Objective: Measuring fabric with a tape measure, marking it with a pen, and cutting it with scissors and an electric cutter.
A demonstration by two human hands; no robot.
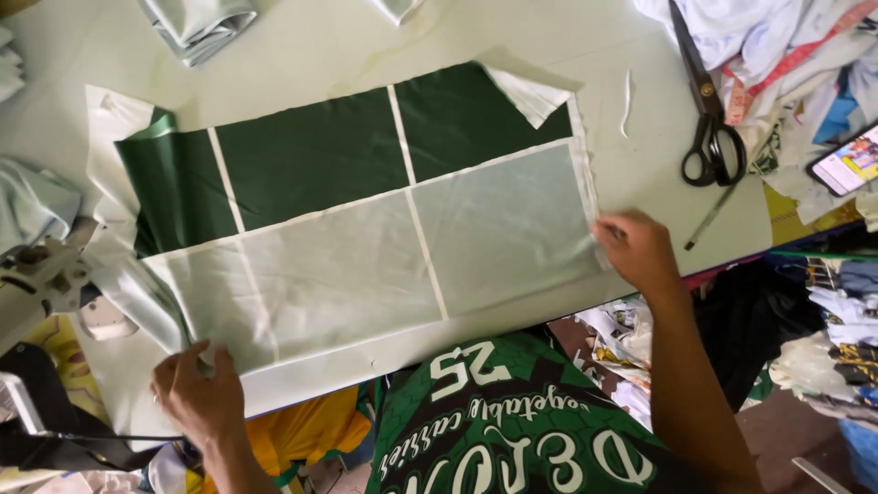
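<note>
Black-handled scissors (709, 119) lie on the pale worktop (320, 46) at the upper right, a thin pencil (712, 218) just below them. A smartphone (846, 160) with a lit screen rests on heaped cloth (786, 55) beside them. Folded grey fabric (199, 26) sits at the top edge, a sewing machine part (41, 270) at the left

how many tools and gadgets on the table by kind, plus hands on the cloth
scissors: 1
pen: 1
phone: 1
left hand and right hand on the green and white cloth: 2
total: 5
</note>
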